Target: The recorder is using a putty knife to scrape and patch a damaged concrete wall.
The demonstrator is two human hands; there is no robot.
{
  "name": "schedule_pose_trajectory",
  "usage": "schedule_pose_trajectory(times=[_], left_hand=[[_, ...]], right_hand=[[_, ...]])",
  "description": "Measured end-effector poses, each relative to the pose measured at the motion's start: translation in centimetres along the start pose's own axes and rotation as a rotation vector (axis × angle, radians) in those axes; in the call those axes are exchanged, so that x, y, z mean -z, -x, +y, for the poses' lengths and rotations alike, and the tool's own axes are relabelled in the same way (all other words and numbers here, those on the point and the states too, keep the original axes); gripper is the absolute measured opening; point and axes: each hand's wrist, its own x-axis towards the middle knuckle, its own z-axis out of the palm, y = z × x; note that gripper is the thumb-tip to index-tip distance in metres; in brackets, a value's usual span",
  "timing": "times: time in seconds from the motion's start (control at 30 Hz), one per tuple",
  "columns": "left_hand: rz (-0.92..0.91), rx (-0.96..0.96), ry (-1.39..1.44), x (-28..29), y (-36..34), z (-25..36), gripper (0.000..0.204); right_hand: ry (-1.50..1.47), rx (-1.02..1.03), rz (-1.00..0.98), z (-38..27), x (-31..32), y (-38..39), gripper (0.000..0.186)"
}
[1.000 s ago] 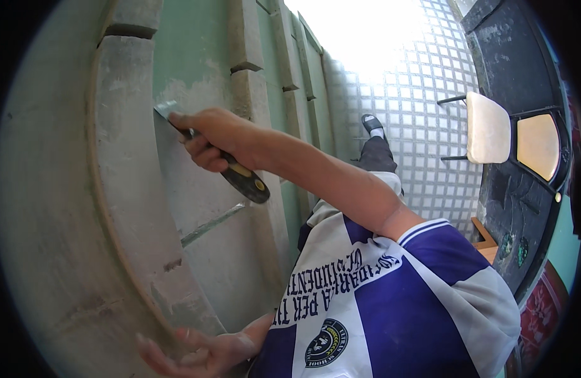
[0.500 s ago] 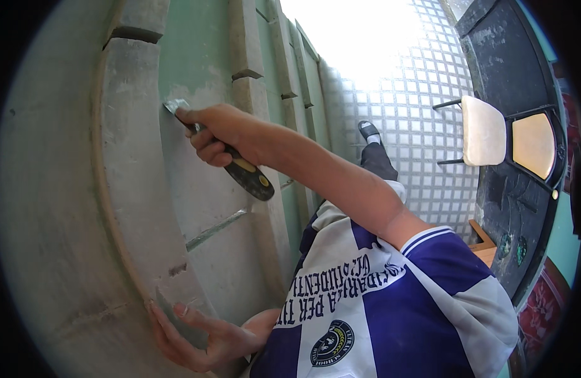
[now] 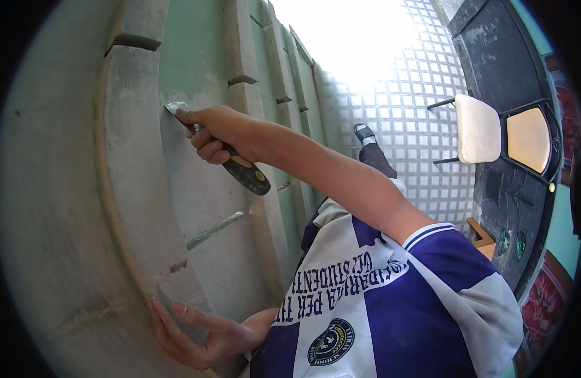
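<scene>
My right hand [image 3: 211,135] is closed round a scraper [image 3: 247,175] with a black-and-yellow handle. The scraper's metal blade [image 3: 175,107] meets the recessed panel close to the inner edge of a long grey ledge [image 3: 136,138]. Around the blade the panel changes from pale green [image 3: 192,44] to whitish grey [image 3: 202,176]. Lower left, my left hand [image 3: 205,340] is open, fingers stretched along the ledge's outer edge and thumb apart; it holds nothing.
Grey raised strips [image 3: 246,107] run beside the panel, and a crosswise gap [image 3: 214,230] lies below the scraper. At right are a tiled floor [image 3: 423,113], a pale-seated chair [image 3: 478,129] and a dark dusty surface [image 3: 505,69]. One sandalled foot [image 3: 365,133] rests on the tiles.
The view has shifted slightly. My right hand keeps its grip on the scraper, with the blade at nearly the same spot. My left hand stays in place.
</scene>
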Motion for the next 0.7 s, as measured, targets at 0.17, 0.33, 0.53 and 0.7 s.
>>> schedule_pose_trajectory(times=[0.17,0.33,0.53,0.7], left_hand=[[0.005,0.001,-0.036,-0.1,-0.2,0.2,0.023],[0.022,-0.008,-0.054,-0.4,-0.2,0.4,0.02],[0.023,-0.001,-0.065,-0.4,-0.3,0.5,0.017],[0.05,0.004,-0.065,-0.4,-0.3,0.8,0.016]], right_hand=[[0.001,0.069,0.002,-1.6,0.1,-1.0,0.039],[-0.008,0.043,0.024,-0.5,0.8,-1.3,0.038],[0.065,0.029,0.04,0.5,-0.3,-0.2,0.046],[0.121,-0.005,0.052,-0.5,0.3,0.6,0.047]])
